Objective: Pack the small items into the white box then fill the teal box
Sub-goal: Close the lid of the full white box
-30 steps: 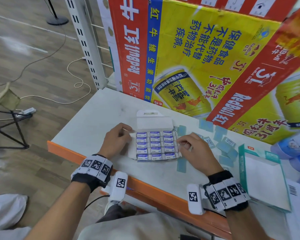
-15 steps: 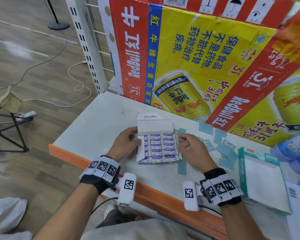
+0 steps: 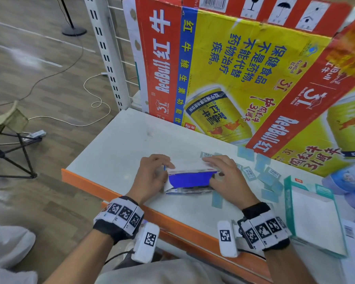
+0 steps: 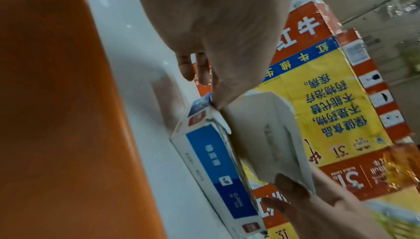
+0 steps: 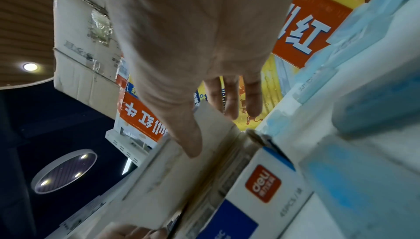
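The white box (image 3: 190, 180) with a blue panel lies near the table's front edge. Its lid (image 3: 184, 168) stands half folded over the packed small items, whose edges show under it. My left hand (image 3: 162, 171) grips the box's left end, thumb at the corner (image 4: 218, 102). My right hand (image 3: 213, 171) pinches the lid's right end, thumb on the inner face (image 5: 193, 145), fingers behind. The teal box (image 3: 314, 218) lies flat to the right, apart from both hands. Several loose small items (image 3: 273, 173) and blue slips (image 3: 216, 199) lie between the two boxes.
A wall of printed drink cartons (image 3: 244, 78) stands right behind the work area. The table has an orange front edge (image 3: 172, 220). Blue wrapped packs (image 3: 350, 181) sit at the far right. A shelf upright (image 3: 109, 52) and a folding stool (image 3: 6, 130) stand to the left.
The lid lay flat and open behind the rows of small items; both hands have since swung it up and toward me, so it hides most of them. The camera has moved closer.
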Tool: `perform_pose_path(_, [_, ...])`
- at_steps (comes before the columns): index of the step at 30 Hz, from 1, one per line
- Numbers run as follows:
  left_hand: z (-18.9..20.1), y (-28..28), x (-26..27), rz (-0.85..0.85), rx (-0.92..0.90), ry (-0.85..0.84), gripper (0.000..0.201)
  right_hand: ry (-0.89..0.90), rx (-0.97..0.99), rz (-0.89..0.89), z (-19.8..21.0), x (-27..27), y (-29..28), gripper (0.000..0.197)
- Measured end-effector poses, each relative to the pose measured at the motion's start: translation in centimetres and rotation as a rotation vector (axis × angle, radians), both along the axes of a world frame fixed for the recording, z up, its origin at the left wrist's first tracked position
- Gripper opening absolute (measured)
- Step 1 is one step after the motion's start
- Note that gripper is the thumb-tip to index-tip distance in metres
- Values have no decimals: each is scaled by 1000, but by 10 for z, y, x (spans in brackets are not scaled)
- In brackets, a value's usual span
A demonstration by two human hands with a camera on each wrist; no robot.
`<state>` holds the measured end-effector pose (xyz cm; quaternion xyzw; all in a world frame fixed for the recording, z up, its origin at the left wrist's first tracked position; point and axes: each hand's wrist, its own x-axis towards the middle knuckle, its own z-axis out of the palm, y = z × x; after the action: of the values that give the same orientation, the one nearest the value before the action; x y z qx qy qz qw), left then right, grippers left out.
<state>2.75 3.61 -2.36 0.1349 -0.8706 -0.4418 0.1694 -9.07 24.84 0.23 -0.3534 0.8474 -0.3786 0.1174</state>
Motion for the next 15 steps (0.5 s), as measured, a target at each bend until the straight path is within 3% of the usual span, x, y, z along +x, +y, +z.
perform_pose_path(5, [9, 8, 7, -100, 67, -56, 20, 117, -2, 144, 14, 13, 1, 38])
perform_pose_path(10, [17, 9, 19, -269, 197, -110, 44, 184, -11, 120, 15, 15, 2, 27])
perform_pose_path(15, [15, 16, 20, -173, 93, -81, 33, 165, 34, 131, 12, 15, 2, 35])
